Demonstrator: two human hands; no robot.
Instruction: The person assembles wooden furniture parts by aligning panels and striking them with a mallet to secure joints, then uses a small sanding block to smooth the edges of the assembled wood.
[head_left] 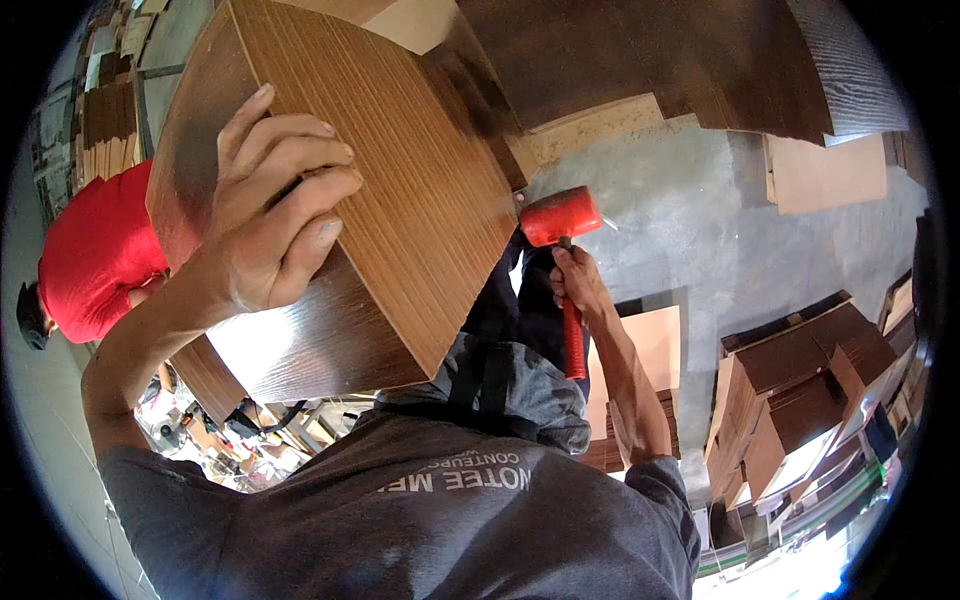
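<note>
At the far left, a person (pixel 95 255) in a red top and dark cap is beyond a brown wood-grain panel piece (pixel 420 190), below a stack of boards (pixel 108 125). The left hand (pixel 275 205) lies over an edge of that piece, its fingers loosely spread on the striped face rather than clenched. The piece fills the area left of centre, its faces meeting at a long edge. Just beyond its right-hand edge is a red mallet (pixel 560 216); whether the two touch, I cannot tell. The right hand (pixel 572 278) is closed around the mallet's handle, near the head. Farther right, over the grey floor (pixel 680 215), are brown cabinet-like pieces (pixel 800 375) and, above them, a pale board (pixel 830 172).
</note>
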